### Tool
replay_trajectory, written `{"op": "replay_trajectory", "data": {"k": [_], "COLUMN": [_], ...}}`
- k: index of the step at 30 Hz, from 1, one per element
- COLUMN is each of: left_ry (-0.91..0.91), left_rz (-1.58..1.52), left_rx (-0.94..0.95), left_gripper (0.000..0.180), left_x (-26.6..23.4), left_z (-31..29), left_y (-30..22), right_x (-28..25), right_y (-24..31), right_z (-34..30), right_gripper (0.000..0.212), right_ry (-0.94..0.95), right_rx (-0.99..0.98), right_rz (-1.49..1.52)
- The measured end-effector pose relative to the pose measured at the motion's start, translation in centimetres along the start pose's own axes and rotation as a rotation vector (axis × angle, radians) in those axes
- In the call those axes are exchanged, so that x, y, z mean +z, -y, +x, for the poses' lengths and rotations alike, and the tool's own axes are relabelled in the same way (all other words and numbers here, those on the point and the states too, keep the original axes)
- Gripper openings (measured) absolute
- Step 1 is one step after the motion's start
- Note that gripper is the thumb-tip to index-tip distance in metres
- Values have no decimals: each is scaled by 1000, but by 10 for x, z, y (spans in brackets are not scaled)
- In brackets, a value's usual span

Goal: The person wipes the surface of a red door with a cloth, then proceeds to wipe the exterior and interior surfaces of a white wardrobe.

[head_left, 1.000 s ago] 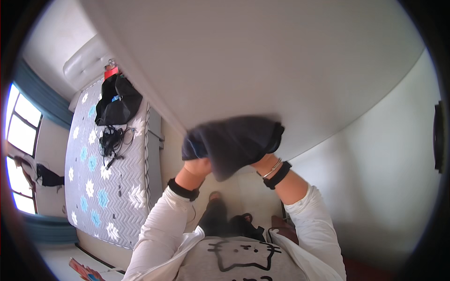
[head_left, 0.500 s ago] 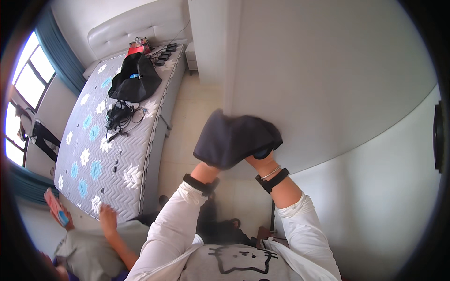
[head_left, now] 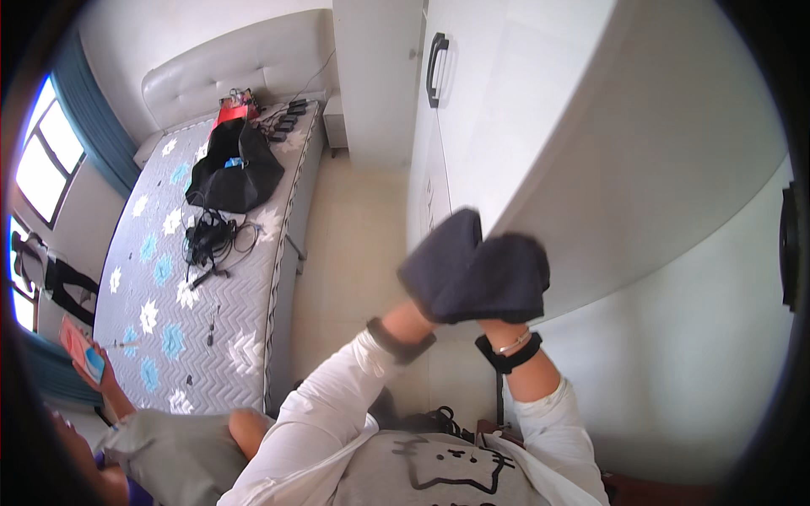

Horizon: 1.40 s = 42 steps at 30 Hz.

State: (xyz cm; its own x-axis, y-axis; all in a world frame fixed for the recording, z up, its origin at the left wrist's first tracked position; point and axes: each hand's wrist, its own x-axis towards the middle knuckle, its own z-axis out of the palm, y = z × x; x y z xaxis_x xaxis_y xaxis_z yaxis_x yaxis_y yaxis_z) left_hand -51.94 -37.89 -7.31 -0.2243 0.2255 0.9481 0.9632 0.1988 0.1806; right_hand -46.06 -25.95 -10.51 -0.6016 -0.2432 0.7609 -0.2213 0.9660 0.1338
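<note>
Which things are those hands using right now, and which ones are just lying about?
In use:
- dark cloth, draped over both hands and hiding them

Just lying about, on the bed:
- open black bag
- tangle of black cables
- red thing, too small to tell what it is
- small black blocks
</note>
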Motion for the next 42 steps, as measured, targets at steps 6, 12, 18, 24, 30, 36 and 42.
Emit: {"op": "replay_trajectory", "data": {"k": [6,12,18,24,30,36,42], "left_ry": [213,172,2,458,85,-187,229], "left_rz": [-221,-246,-497,-730,-357,-584,-902], "left_rx": [-136,120,115,-85,381,534,276], "left_gripper": [35,25,27,29,36,27,21], "left_x": [21,12,43,48,49,65,77], "left_z": [45,141,144,94,159,217,173], "left_y": [20,53,76,95,116,135,153], "right_x": [24,-34,-36,-2,-22,-36,2], "right_y": [-34,-41,-39,-32,-25,-35,-18], "right_z": [-5,100,118,92,173,206,141], "right_gripper": [49,50,48,47,34,35,36], "right_ry": [64,-107,74,113,-60,-55,132], "right_rx": [320,53,244,662,462,637,608], "right_rz": [168,-40,42,222,-363,60,-67]}}
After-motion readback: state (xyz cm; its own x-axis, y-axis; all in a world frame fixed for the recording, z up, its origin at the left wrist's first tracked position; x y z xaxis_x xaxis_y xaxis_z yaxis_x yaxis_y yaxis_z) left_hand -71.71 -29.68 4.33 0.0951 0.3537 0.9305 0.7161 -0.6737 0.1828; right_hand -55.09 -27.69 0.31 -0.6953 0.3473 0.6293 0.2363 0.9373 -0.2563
